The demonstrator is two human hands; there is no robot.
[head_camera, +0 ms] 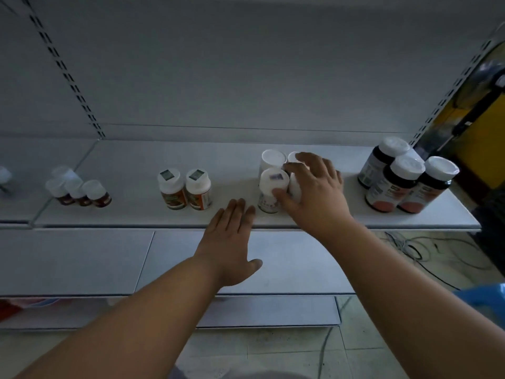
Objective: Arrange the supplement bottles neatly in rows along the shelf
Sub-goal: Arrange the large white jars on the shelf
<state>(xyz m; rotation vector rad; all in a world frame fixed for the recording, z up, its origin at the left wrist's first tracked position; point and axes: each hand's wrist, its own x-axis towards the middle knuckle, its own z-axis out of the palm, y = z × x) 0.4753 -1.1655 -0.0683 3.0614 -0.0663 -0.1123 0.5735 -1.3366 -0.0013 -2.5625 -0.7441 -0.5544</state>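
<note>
Hands first: my right hand (311, 192) reaches over the white shelf (136, 212) and curls down onto a cluster of white bottles (273, 184), thumb against the front one's side and fingers spread over the caps behind, a grip closed on the right-hand bottle of that cluster. My left hand (232, 242) lies flat and palm-down, fingers straight and together, with the fingertips at the shelf's front edge just left of the cluster; it holds nothing.

Bare shelf lies between the cluster and the two orange-label bottles (185, 190) to its left, and a narrower gap separates it from the dark bottles (401, 181) at the right end, which stand near the shelf's right edge and the slotted upright (448, 91).

I count four bottles in the white cluster, one mostly hidden under my hand. The orange-label pair stand side by side. The dark bottles with white caps number at least three. Far left, a blurred group of small brown bottles (79, 190) looks like four. A lower shelf (82, 258) juts out beneath my forearms.
</note>
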